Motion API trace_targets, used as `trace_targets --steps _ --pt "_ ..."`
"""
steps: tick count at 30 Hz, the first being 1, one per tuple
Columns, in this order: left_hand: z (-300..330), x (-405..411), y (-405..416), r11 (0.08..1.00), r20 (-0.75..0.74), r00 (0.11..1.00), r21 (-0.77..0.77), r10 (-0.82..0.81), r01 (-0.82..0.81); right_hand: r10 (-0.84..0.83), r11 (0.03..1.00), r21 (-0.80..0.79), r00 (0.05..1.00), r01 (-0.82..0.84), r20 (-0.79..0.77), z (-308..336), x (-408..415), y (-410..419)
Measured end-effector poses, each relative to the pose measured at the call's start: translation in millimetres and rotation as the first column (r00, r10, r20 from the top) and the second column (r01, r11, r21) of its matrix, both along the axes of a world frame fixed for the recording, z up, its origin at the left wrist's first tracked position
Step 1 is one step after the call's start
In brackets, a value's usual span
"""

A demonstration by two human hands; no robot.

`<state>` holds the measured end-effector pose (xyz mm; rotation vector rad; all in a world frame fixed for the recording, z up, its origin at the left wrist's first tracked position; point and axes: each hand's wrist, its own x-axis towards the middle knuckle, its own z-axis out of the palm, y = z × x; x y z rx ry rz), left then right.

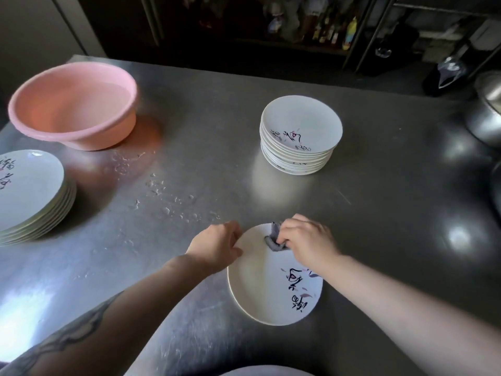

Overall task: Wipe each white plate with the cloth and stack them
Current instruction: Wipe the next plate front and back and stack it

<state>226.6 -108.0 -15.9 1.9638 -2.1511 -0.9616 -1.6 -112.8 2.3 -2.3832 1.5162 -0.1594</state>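
While the left hand point(217, 246) curls its fingers over the far left rim of a round white plate point(260, 291), the right hand point(306, 238) grips a bunched grey cloth point(274, 237) and presses it onto the plate's far edge. This plate lies flat on a brushed metal table point(379, 213), close to the near edge, its glossy face bearing dark brush-style characters and small pink marks on the right side. Beyond it, toward the middle of the table, stands a stack of plates point(299, 137), shallow and matching in print, the rims forming neat ridges. At the left edge sits a second stack point(29, 194) of wider plates of the same design, partly cut off by the frame. Behind that stack rests a round pink plastic basin point(73, 104) with a rolled lip and a smooth interior. Beads of water point(160, 185) are scattered over the metal between the basin and the left hand. At the far right stands a rounded shiny steel pot point(485, 109), only partly in view.
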Motion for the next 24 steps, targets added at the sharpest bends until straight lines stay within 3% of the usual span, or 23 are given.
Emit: trace_targets --steps 3,5,12,15,18,24 --pt "8 -2 -15 0.986 0.132 0.984 -0.100 -0.121 0.135 0.055 0.998 -0.009 0.998 -0.055 0.005 3 16 -2" --pt "9 -10 -21 0.981 0.089 0.990 -0.154 -0.106 0.119 0.079 0.996 -0.039 0.996 -0.077 0.044 3 24 -3" --pt "3 10 -8 0.999 0.043 0.999 0.049 -0.025 0.023 0.009 0.995 -0.097 0.995 0.000 0.096 4 7 4" --pt "7 9 -10 0.996 0.061 0.994 -0.009 -0.092 0.092 0.027 0.989 -0.147 0.995 -0.013 0.098 7 12 6" --pt "10 -10 -15 0.990 -0.021 0.998 -0.123 -0.067 0.064 0.081 0.982 -0.175 0.994 -0.068 0.072 7 26 4" --pt "5 7 -7 1.000 -0.002 1.000 0.028 0.005 -0.005 0.060 0.982 -0.181 0.998 -0.055 0.023 2 7 7"
